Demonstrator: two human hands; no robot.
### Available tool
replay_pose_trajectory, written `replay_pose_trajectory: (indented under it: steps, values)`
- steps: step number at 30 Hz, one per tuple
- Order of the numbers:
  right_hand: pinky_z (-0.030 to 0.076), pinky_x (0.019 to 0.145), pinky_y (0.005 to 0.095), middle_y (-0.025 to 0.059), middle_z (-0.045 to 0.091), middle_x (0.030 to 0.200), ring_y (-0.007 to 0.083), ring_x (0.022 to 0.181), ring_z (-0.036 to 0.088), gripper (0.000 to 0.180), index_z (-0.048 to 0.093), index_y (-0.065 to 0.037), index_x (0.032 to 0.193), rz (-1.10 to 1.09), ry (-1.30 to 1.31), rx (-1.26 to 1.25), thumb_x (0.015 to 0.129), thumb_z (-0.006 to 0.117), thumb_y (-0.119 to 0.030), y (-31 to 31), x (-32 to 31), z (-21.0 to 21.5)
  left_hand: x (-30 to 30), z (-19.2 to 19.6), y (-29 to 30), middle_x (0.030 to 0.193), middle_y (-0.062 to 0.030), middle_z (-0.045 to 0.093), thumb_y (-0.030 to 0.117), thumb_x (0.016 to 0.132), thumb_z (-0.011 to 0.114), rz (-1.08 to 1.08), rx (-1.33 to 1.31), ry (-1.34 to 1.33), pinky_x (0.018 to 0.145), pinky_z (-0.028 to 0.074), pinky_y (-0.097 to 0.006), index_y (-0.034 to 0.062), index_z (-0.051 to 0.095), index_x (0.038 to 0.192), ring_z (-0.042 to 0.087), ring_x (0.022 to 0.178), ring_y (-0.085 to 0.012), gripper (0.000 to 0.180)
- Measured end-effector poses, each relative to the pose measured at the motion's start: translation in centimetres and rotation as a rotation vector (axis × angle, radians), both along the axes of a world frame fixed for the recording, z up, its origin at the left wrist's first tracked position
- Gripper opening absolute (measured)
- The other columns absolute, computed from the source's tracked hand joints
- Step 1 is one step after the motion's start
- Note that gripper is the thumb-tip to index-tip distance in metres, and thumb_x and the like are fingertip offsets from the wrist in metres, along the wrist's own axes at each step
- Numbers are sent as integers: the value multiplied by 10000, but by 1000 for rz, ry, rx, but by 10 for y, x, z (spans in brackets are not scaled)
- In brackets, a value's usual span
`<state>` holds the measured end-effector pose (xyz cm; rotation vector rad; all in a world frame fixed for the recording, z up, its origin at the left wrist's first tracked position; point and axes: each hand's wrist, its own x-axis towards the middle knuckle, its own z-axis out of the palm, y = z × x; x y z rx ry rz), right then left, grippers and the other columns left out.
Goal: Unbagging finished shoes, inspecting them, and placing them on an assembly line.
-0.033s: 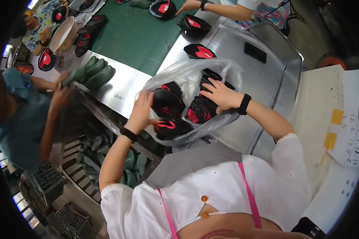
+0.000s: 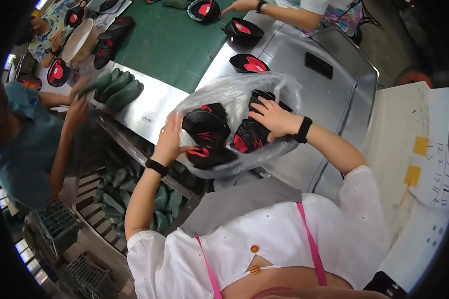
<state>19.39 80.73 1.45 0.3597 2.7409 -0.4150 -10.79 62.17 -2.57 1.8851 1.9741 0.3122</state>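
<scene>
A clear plastic bag (image 2: 209, 89) holds several black shoe uppers with red laces and linings. My left hand (image 2: 167, 141) is at the bag's left side, fingers stretched along its edge, thumb reaching to the red loop of the nearest shoe upper (image 2: 212, 157). Beside it in the bag lies another shoe upper (image 2: 206, 124). My right hand (image 2: 276, 118) lies with fingers spread over a black shoe upper with red laces (image 2: 248, 135), partly covering it and another one (image 2: 260, 97) behind.
Past the bag, black shoe uppers with red linings (image 2: 243, 31) stand along a green belt (image 2: 179, 45). A phone (image 2: 318, 65) lies on the metal table (image 2: 341, 94). At left, a co-worker (image 2: 27, 144) handles dark green shoe lasts (image 2: 122, 92); more lasts (image 2: 162, 209) fill a rack below. Another person's hand (image 2: 242, 6) points ahead.
My left hand has shifted slightly left, and the bag's left side with its shoe uppers has moved left too. My right hand stays nearly in place on the shoe uppers.
</scene>
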Motion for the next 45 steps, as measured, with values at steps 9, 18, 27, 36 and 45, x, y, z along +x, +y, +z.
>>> replay_pose_trajectory:
  steps: [9,18,27,36,45]
  values:
    - [461,769,366,221,589,974,310,904,583,687,496,61,1068,-394,411,-671,614,777,-371,-24,-112,-95,65,11,-40,1136,-174,519,278,756,609,39,59,-328,883,411,-398,33,538,1092,515,1032,-343,421]
    - [425,709,330,69,574,791,198,766,549,266,536,-13,915,-120,478,-763,715,680,-114,-24,-103,-48,77,-4,-89,1189,-188,460,397,603,761,-98,-252,-287,899,406,-355,27,471,1203,482,1087,-337,762]
    - [378,962,314,98,543,1161,192,1068,521,348,426,24,1232,-837,1115,-1476,913,454,-111,32,-21,18,53,46,-97,1202,-84,473,166,695,724,385,83,-1453,1025,284,-354,81,404,1264,442,1170,-218,658]
    - [419,947,356,131,509,1225,224,1072,536,386,404,-1,1261,-782,984,-1901,957,331,-227,-41,5,33,96,44,-48,1233,-154,345,58,458,804,427,651,-67,995,291,-449,97,475,1138,287,1214,-385,757]
    - [435,914,317,45,541,1164,169,1028,541,378,392,-55,1280,-1117,921,-1983,944,405,-228,-51,7,-35,136,23,-11,1335,-218,256,12,621,663,29,688,-296,1033,245,-453,17,322,1274,305,1221,-394,736]
